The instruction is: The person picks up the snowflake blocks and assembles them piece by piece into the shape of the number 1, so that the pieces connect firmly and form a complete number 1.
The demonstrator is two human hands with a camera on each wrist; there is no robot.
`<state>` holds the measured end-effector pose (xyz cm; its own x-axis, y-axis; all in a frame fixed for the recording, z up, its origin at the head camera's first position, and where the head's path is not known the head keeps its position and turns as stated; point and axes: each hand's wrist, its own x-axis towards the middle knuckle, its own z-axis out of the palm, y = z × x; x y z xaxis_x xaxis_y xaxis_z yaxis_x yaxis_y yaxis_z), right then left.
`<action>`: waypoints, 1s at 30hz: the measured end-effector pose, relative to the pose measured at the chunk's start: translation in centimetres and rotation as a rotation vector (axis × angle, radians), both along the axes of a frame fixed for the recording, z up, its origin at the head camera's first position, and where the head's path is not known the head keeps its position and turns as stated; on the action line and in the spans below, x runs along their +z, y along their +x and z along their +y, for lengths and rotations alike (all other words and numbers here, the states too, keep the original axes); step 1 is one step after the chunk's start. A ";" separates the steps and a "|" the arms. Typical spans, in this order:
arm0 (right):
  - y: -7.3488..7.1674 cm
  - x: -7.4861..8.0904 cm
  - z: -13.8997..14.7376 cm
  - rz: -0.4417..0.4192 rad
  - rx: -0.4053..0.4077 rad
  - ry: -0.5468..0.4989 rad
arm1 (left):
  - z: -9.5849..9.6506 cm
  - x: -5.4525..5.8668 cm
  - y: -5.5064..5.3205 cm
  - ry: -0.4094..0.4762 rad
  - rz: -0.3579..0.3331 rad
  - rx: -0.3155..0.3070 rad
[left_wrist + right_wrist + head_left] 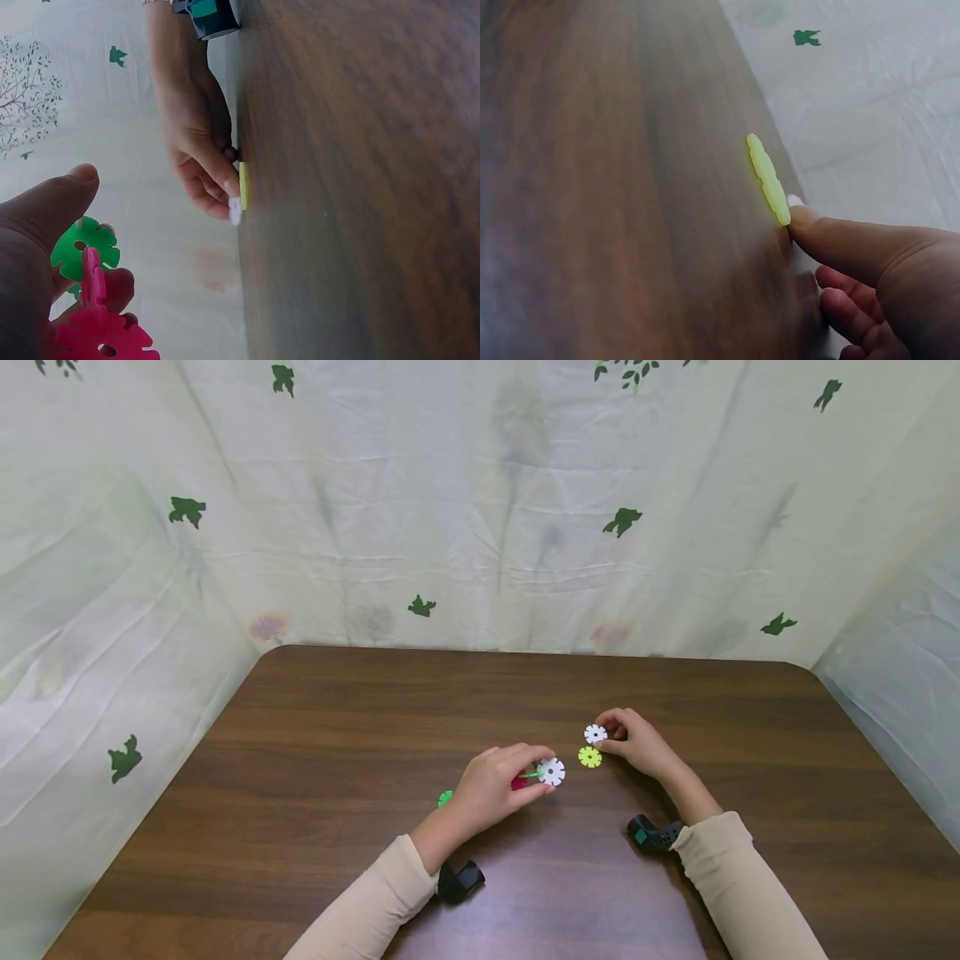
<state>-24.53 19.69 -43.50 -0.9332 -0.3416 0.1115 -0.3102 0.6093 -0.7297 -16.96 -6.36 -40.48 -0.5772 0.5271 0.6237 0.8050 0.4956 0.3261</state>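
Note:
My left hand holds a cluster of slotted plastic discs joined together. A white disc faces up at its fingertips, with a green disc and pink discs beside it. Farther right, my right hand pinches a second white disc between thumb and fingers, low over the table. Right by that thumb is a yellow disc, seen edge-on in the right wrist view. Another green disc peeks out beside my left wrist, partly hidden by it.
The brown wooden table ends at a hanging white cloth with green leaf shapes, which also runs along both sides. Dark wrist devices sit on my left wrist and my right wrist.

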 end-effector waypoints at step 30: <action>5.5 4.4 -1.7 -0.055 0.152 -0.296 | 0.1 0.1 0.1 -0.004 -0.028 0.007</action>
<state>-19.07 18.01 -39.10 -0.8815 -0.4377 0.1772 -0.3364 0.3186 -0.8862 -16.90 -6.31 -40.41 -0.5983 0.5253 0.6051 0.7919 0.5027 0.3466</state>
